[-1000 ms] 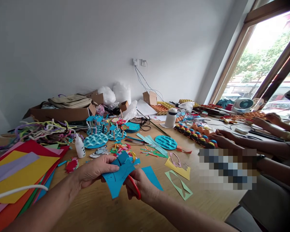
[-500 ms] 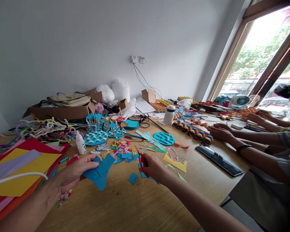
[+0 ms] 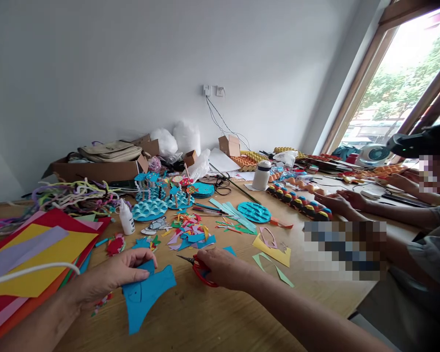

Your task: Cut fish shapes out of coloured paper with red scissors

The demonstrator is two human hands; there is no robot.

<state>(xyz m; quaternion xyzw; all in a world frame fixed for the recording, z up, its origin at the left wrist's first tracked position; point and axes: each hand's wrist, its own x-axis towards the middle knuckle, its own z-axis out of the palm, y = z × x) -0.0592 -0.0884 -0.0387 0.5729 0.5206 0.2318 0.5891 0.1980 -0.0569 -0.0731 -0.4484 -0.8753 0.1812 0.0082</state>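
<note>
My left hand pinches a piece of blue paper by its upper edge. Dark drawn lines show on the paper, which hangs just above the table. In my right hand is a pair of scissors with red handles, its blades pointing left toward the paper but apart from it. Behind both hands lies a heap of coloured paper scraps. A white glue bottle stands upright beyond my left hand.
Coloured paper sheets are stacked at left, near pipe cleaners. Blue wavy discs carry small paper fish. A white bottle stands by a painted egg-carton strip. At right, another person's hands rest over the table.
The blue paper has turned and come lower in my left hand. My right hand has moved left and down, swinging the scissors to point left. Blue scraps by it have shifted.
</note>
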